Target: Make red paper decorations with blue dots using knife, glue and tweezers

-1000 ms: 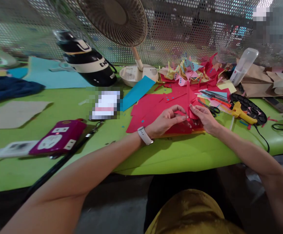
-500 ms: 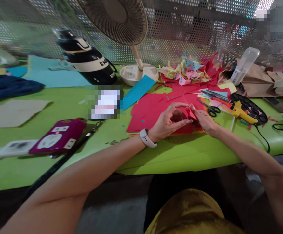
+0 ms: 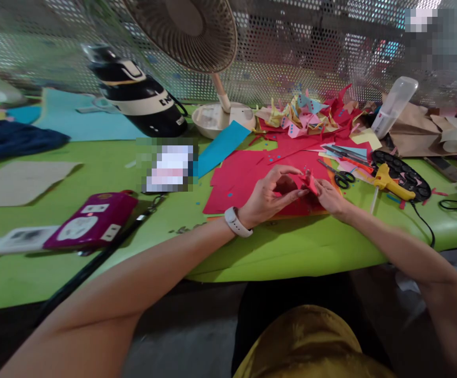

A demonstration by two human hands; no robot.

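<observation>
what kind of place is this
Probably a craft workspace: there's a folded red paper in the right hand, a heap of paper shapes and a yellow glue gun. Whether it's a home or a workshop, I can't tell.

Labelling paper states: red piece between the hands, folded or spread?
Folded: the red piece shows narrow, pointed ends, held in the right hand.

Folded red pc [image 3: 309,182]: matt ppr; glue gun [image 3: 390,184]: smooth plastic.
</observation>
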